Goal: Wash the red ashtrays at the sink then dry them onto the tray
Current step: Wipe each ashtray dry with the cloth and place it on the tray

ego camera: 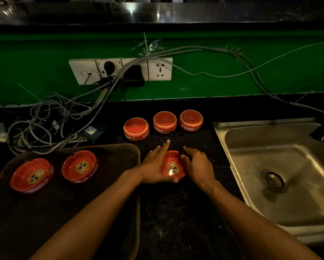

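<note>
Red ashtrays are split three ways, as far as you can judge. Two ashtrays on the tray (78,167) sit face up near the far left corner of the dark tray (101,184), apparently finished. Three upturned ashtrays (165,121) wait in a row along the far edge of the black mat (176,222), beside the sink (281,175). The ashtray in your hands (173,166) hangs over the mat's middle, glossy red, a gold skull emblem inside, with a bright glint. Your left hand (153,166) cradles it on straight fingers, thumb at the near rim; your right hand (198,164) rests open against its side.
</note>
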